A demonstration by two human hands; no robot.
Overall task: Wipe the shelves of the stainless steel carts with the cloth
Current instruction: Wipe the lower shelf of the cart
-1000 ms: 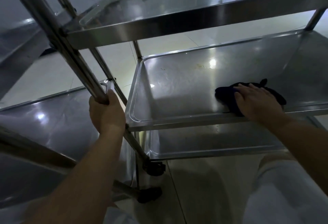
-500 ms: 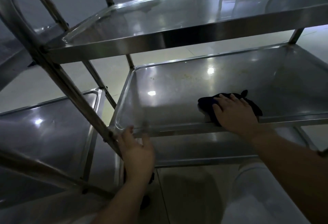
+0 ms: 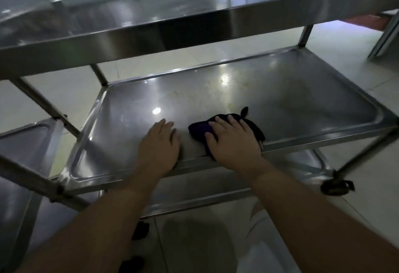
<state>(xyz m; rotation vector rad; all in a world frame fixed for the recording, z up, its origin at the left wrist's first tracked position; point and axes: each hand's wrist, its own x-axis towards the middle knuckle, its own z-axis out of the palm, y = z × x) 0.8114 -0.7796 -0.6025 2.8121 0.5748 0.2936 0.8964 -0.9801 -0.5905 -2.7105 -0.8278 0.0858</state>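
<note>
Both hands are down on the middle shelf of the steel cart. The right hand lies flat on a dark cloth, fingers straight and spread, pressing it onto the shelf near the front rim. The left hand rests just beside it on bare metal, its fingers straight too and holding nothing. Yellowish smears show further back on the shelf. The top shelf hangs above, a lower shelf shows beneath, and a second cart stands to the left on the tiled floor.
</note>
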